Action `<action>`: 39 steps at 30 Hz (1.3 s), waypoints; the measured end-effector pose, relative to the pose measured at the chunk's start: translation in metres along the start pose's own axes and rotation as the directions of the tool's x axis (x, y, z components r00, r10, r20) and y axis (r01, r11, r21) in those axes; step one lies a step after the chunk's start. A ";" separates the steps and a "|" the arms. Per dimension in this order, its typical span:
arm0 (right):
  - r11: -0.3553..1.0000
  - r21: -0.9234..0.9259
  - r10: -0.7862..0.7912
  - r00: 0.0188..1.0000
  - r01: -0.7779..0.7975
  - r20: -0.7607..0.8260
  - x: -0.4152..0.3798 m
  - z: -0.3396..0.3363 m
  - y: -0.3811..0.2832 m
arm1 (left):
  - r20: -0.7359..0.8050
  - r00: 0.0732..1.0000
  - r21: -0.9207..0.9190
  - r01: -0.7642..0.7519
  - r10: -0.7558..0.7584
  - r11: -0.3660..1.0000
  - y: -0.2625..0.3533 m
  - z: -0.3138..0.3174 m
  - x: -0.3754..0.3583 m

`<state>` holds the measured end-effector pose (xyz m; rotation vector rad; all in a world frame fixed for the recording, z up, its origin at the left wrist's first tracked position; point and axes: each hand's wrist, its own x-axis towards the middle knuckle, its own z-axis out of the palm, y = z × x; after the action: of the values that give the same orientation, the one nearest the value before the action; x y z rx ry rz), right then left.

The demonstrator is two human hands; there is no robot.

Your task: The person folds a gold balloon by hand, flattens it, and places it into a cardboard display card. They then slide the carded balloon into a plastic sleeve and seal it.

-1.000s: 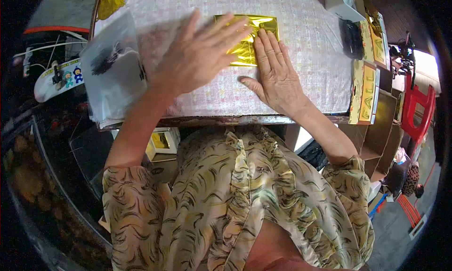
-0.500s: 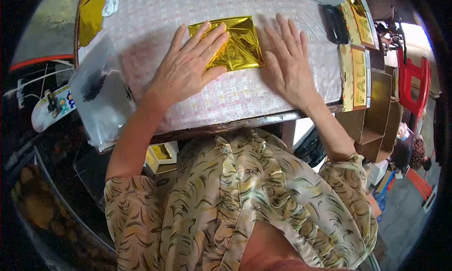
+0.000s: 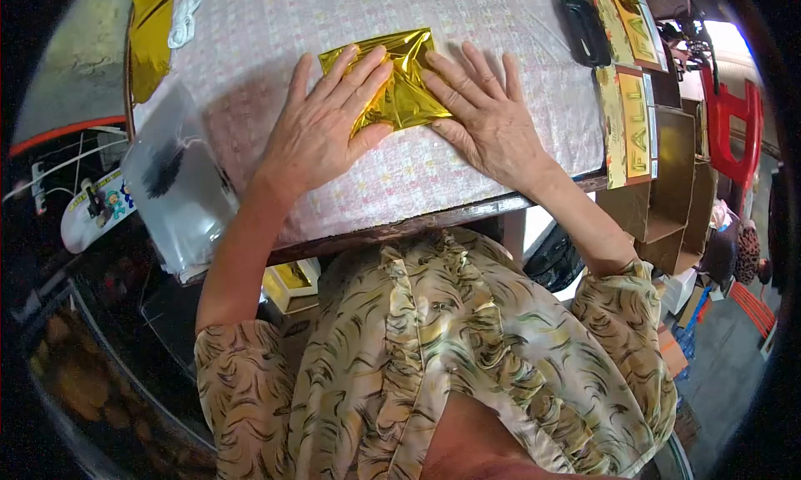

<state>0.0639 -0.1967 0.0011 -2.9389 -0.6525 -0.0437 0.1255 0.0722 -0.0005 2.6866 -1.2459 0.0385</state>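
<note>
A shiny gold foil sheet (image 3: pixel 406 83), creased and roughly rectangular, lies flat on the cloth-covered table (image 3: pixel 392 179). My left hand (image 3: pixel 321 129) rests open over its left side, fingers spread and covering that edge. On the other side, my right hand (image 3: pixel 492 129) is open too, with its index finger and thumb touching the sheet's right edge and its other fingers over the cloth. Neither hand grips anything.
More gold foil (image 3: pixel 150 42) hangs at the table's left edge, near a white cord bundle (image 3: pixel 183 21). Clear plastic bags (image 3: pixel 179 188) lie at front left. To the right are a black tray (image 3: pixel 584 33), printed "FALL" packs (image 3: pixel 634 129) and a cardboard box (image 3: pixel 667 179).
My right hand has moved left from the bare cloth onto the foil's right edge. My left hand stays on the foil, and the whole view has shifted slightly.
</note>
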 end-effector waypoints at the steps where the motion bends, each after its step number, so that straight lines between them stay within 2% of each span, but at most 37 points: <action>1: 1.000 0.018 -0.009 0.998 0.010 -0.059 0.001 0.000 0.002 | -0.002 1.000 0.001 -0.006 0.006 1.000 0.000 0.000 0.000; 3: 0.999 0.036 -0.012 0.992 0.017 -0.124 0.005 -0.002 0.011 | 0.012 1.000 -0.017 -0.007 0.007 1.000 -0.001 -0.002 0.001; 4: 0.962 0.268 0.104 0.978 -0.053 -0.179 0.006 -0.005 0.023 | 0.012 1.000 -0.014 -0.012 0.012 1.000 -0.001 -0.002 0.001; 5: 0.866 0.490 0.228 0.952 -0.102 -0.204 0.005 -0.009 0.035 | 0.010 1.000 -0.027 -0.006 0.006 1.000 -0.001 -0.002 0.001; 6: 0.983 0.056 0.180 0.911 -0.172 -0.371 0.004 -0.017 0.048 | 0.008 1.000 -0.040 -0.001 0.001 0.999 -0.001 -0.001 0.001; 7: 0.950 -0.096 0.245 0.899 -0.298 -0.364 0.007 -0.022 0.065 | 0.010 1.000 -0.036 -0.008 0.008 0.999 0.000 -0.002 0.001; 9: 0.922 -0.205 0.237 0.896 -0.330 -0.376 0.004 -0.020 0.098 | 0.010 1.000 -0.054 -0.006 0.006 0.999 0.000 -0.003 0.002; 13: 0.927 -0.153 0.276 0.899 -0.343 -0.341 0.007 -0.008 0.116 | 0.010 1.000 -0.043 -0.017 0.017 0.999 0.000 0.000 0.003; 16: 0.947 -0.147 0.224 0.914 -0.287 -0.340 0.009 -0.012 0.112 | 0.024 1.000 -0.033 -0.014 0.014 0.999 0.001 -0.001 0.001; 18: 0.988 -0.029 0.136 0.942 -0.153 -0.308 0.011 -0.028 0.091 | -0.003 1.000 -0.030 -0.021 0.021 0.999 0.001 0.000 0.002; 19: 0.961 0.206 0.233 0.944 -0.186 -0.235 0.011 -0.030 0.075 | -0.001 1.000 -0.026 -0.019 0.019 0.999 0.000 0.000 0.003; 21: 0.899 0.389 0.233 0.972 -0.201 -0.037 0.017 -0.038 0.045 | -0.004 1.000 0.010 -0.028 0.028 1.000 0.000 0.002 0.001; 22: 0.899 0.390 0.233 0.972 -0.199 -0.039 0.019 -0.041 0.035 | -0.004 1.000 0.012 -0.028 0.028 1.000 0.000 0.002 0.002; 24: 0.897 0.436 0.098 0.994 -0.068 -0.047 0.021 -0.045 0.022 | -0.009 0.999 0.013 -0.033 0.033 0.999 0.001 0.000 0.002; 25: 0.897 0.437 0.095 0.994 -0.065 -0.049 0.023 -0.043 0.022 | -0.009 0.999 0.016 -0.030 0.030 0.999 0.000 0.000 0.002; 27: 0.932 0.359 0.010 0.988 0.047 -0.156 0.026 -0.037 0.023 | -0.007 0.999 0.010 -0.032 0.032 0.999 0.000 0.001 0.001; 30: 0.949 0.302 -0.040 0.983 0.093 -0.178 0.030 -0.030 0.027 | -0.016 1.000 -0.001 -0.026 0.026 1.000 0.000 0.002 0.001; 39: 0.946 0.285 -0.114 0.982 0.153 -0.150 0.042 -0.034 0.027 | -0.026 0.999 0.011 -0.031 0.031 0.999 0.000 0.000 0.001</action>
<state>0.1131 -0.2079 0.0334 -2.5767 -0.7639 -0.1402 0.1264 0.0710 -0.0003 2.6670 -1.2836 0.0845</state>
